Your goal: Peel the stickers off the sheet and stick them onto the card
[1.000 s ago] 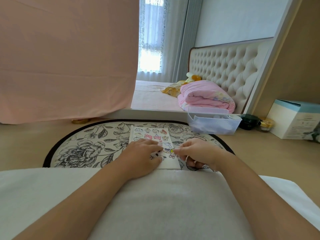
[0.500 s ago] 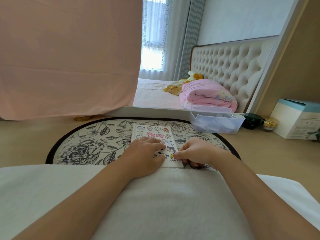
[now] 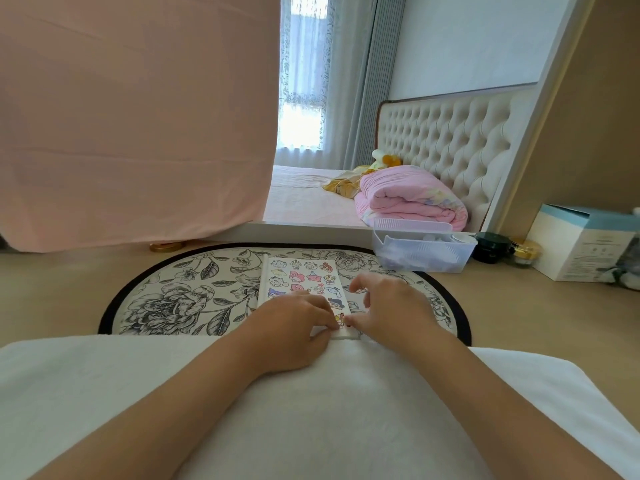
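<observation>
Sticker sheet (image 3: 300,279): lies flat on the mat straight ahead, long side running away from the person, with rows of small cartoon stickers across its far part; its near part is under the left hand.
Left hand (image 3: 294,328): palm down on the near end of the sheet, fingers bent and close together, fingertips (image 3: 333,323) pressing down at the near right corner.
Right hand (image 3: 389,308): just beside the sheet's right edge, arched over the mat, fingers spread and raised. The forefinger is lifted well clear of the thumb, so nothing is pinched between them.
Right thumb (image 3: 349,319): tip down at the sheet's near right edge, almost meeting the left fingertips.
Small sticker (image 3: 340,320): red and yellow, sits between the two hands at that corner.
Card (image 3: 346,337): a thick white edge shows under the sheet's near corner, probably the card; the rest is hidden.
Mat (image 3: 173,299): oval, black-rimmed, printed with dark flowers, on the tan floor.
White cloth (image 3: 311,417): spread under both forearms, its far edge touching the sheet's near end.
Clear basket (image 3: 424,252): on the floor beyond the mat, to the right.
Blue-and-white box (image 3: 583,244): far right, with a dark jar (image 3: 491,247) between it and the basket.
Pink blanket (image 3: 412,199): folded on the bed behind.
</observation>
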### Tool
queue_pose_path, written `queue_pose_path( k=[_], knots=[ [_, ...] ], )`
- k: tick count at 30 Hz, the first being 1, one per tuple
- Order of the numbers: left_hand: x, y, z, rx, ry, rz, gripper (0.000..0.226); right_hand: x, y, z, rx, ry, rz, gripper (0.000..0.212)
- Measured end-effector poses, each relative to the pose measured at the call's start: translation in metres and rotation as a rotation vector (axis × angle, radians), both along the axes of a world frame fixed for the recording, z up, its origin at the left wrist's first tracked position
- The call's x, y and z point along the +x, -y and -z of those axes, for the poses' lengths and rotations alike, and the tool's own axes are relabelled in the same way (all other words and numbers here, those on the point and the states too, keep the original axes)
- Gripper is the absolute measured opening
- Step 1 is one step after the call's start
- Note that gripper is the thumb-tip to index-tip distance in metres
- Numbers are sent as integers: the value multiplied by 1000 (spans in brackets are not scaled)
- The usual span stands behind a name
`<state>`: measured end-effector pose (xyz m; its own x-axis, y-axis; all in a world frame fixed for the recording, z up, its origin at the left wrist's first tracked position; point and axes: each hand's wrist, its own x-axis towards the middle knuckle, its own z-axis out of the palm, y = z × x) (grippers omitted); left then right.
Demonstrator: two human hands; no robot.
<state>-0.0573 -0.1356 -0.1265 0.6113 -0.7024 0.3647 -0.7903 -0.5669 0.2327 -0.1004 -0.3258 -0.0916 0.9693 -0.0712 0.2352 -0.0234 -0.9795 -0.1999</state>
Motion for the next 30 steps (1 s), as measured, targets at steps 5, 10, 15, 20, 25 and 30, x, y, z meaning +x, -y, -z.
queue_pose_path(
  k=[5, 10, 15, 20, 25, 30],
  knots=[
    [-6, -2, 3, 7, -44, 0, 34, -25, -1, 12, -145, -91, -232, 36],
    [-12, 0, 4, -14, -82, -24, 37, -25, -4, 18, -204, -219, -211, 54],
    [-13, 0, 6, -13, -77, -51, 34, -21, -4, 23, -169, -250, -191, 60],
    [-11, 7, 4, 149, -28, -76, 49, -18, 0, 26, -80, -234, -188, 59],
    [-11, 7, 3, 204, 2, -90, 76, -15, 4, 25, 22, -218, -185, 56],
    [-15, 2, 5, 123, -14, -49, 61, -13, 3, 24, -11, -232, -185, 56]
  ],
)
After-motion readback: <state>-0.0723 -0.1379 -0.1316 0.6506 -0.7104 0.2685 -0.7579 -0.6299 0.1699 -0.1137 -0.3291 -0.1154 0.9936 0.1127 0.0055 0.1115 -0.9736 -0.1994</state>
